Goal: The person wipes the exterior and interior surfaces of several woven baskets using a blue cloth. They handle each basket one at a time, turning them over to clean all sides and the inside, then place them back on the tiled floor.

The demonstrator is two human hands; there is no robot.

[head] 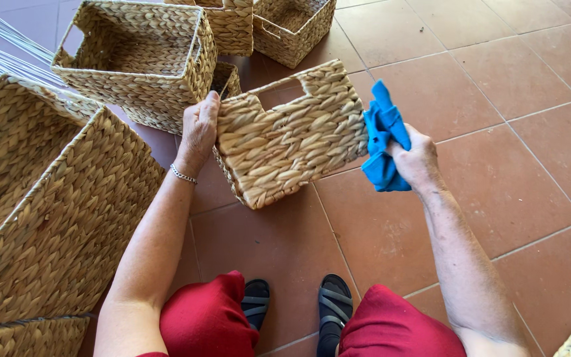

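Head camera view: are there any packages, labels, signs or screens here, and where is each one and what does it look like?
None in view: no package, label, sign or screen.
Only woven straw baskets stand on the brown tiled floor.
The left hand holds a small tan basket tilted on its side.
The right hand grips a blue cloth against that basket's edge.

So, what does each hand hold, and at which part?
The left hand holds the small woven basket by its left edge, tilted off the floor. The right hand grips a bunched blue cloth at its lower part, against the basket's right side.
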